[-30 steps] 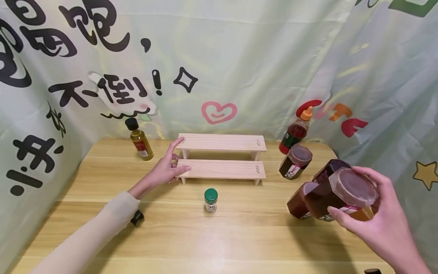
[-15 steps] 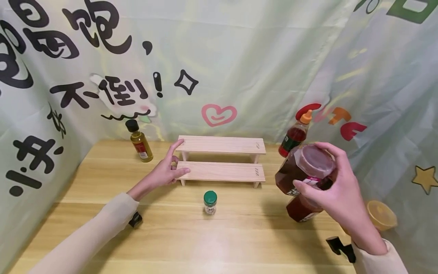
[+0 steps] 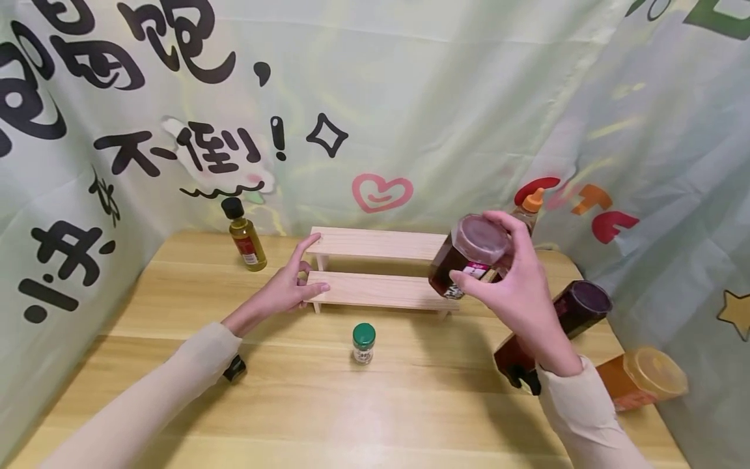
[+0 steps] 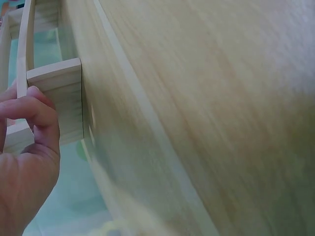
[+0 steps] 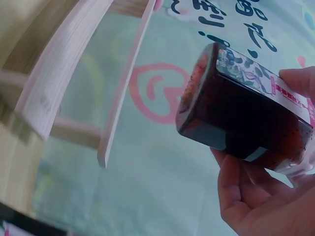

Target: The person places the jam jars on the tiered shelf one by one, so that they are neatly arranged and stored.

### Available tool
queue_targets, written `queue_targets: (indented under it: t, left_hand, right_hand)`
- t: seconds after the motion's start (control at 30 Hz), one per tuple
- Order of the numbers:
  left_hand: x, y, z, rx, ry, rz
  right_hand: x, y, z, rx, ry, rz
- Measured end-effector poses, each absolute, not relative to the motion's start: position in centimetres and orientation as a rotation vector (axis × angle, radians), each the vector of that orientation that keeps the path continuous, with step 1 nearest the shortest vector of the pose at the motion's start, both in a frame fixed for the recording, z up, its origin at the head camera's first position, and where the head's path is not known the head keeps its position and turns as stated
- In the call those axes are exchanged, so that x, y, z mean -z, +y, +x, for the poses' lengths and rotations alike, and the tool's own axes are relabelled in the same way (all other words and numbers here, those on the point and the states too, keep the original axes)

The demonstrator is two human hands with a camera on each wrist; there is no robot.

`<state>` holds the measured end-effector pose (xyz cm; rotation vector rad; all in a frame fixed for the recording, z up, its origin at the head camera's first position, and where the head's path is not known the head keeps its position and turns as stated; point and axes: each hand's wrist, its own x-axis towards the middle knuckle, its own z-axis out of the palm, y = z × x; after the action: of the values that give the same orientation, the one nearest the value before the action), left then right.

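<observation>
On the pale green fabric backdrop [image 3: 439,98], black brush-like characters include a legible "不倒!", with a red "C", an orange "T" and a red "E" farther right. The dark red faceted glass jar [image 3: 454,254] carries a patterned label with pink-red characters too small to read.

The jar is held in the air, overlapping the right end of the pale wooden 2-tier shelf [image 3: 375,288] in the head view. Its long axis slants, lid up and right, base down and left. The right hand [image 3: 518,293] grasps it near the lid, thumb on 1 side and fingers on the other.

The left hand [image 3: 287,286] grips the shelf's left end, thumb on the lower plank, index finger reaching the upper 1.

The shelf's flat planks show straight grain. On the wood-grained table [image 3: 328,423] stand a small clear green-capped shaker [image 3: 363,344], a golden black-capped glass bottle [image 3: 247,242] with a red-and-white label, and, beyond the right forearm, an amber jar with a yellowish lid [image 3: 641,378].
</observation>
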<state>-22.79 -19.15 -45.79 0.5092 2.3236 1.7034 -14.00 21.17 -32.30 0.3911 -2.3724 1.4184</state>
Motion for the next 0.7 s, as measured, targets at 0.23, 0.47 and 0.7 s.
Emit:
queue_targets:
  t: [0.23, 0.47, 0.7]
  left_hand:
    - [45.8, -18.9, -23.0, -1.687, 2.338, 0.511]
    - [45.9, -19.0, -23.0, -1.699, 2.319, 0.517]
    - [45.9, -19.1, -23.0, -1.704, 2.324, 0.531]
  right_hand:
    - [32.8, 18.3, -16.7, -1.342, -2.363, 0.479]
    - [33.7, 15.7, -19.0, -1.413, -2.354, 0.517]
    - [34.5, 13.5, -21.2, -1.453, -2.363, 0.54]
